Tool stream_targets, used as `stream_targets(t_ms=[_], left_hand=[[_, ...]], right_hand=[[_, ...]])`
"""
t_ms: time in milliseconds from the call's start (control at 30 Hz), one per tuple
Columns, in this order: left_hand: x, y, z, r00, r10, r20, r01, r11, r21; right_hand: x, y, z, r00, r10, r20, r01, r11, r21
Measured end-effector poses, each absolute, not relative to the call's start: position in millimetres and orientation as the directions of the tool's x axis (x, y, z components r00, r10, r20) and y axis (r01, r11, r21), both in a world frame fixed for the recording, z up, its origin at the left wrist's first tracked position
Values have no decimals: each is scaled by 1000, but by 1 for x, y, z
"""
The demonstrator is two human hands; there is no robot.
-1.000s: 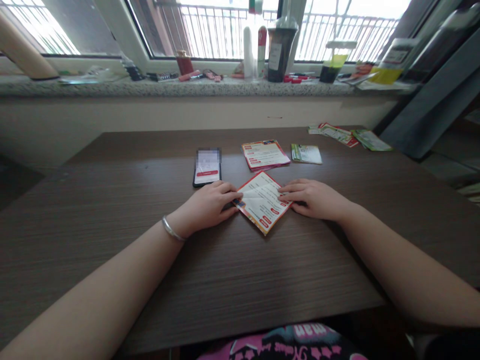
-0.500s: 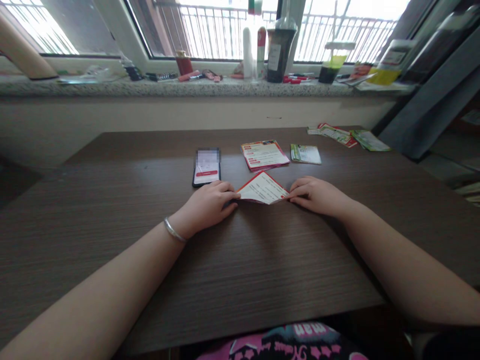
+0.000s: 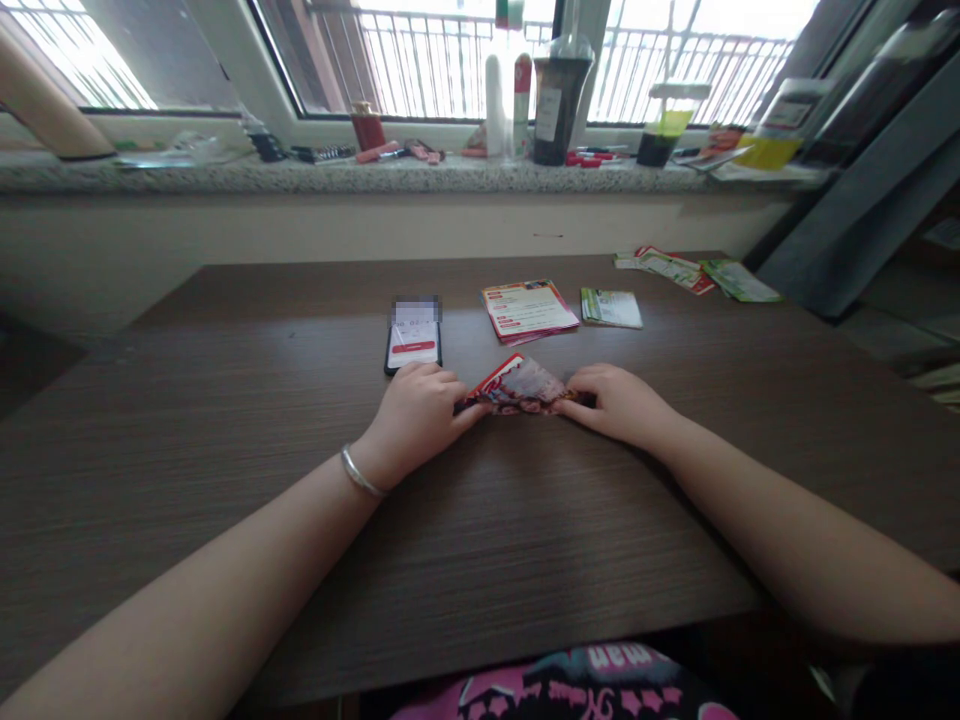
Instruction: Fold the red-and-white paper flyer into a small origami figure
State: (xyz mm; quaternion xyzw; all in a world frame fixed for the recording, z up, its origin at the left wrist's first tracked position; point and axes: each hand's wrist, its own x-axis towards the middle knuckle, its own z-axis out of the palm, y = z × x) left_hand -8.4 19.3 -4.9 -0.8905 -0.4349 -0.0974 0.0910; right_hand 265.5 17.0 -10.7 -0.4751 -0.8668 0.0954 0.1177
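Note:
A printed paper sheet (image 3: 525, 385) is folded over between my hands near the middle of the table, its picture side in red, grey and pink facing up. My left hand (image 3: 424, 410) pinches its left corner, thumb along the near edge. At the opposite corner my right hand (image 3: 619, 400) holds it the same way, with the thumb stretched toward the middle. A silver bangle sits on my left wrist. Just beyond the sheet lies a stack of printed leaflets (image 3: 531, 310) with red and yellow borders.
A phone (image 3: 415, 335) lies past my left hand. Right of the leaflets sits a small pile of green-white cards (image 3: 612, 309); more cards (image 3: 739, 281) spread at the far right corner. Bottles, a dark cup (image 3: 559, 105) and pens crowd the windowsill (image 3: 450, 178).
The sheet has been folded over, so the picture side shows in place of the white text side. Both thumbs have moved inward along its near edge.

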Motion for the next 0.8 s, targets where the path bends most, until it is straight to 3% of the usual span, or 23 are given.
stream_targets(t_ms=[500, 800], left_hand=[[-6, 23, -10, 535, 807, 249, 842, -534, -79], [-8, 26, -11, 550, 807, 214, 835, -533, -135]], right_hand=[[249, 11, -9, -322, 944, 78, 923, 331, -195], [254, 14, -11, -311, 950, 32, 917, 309, -251]])
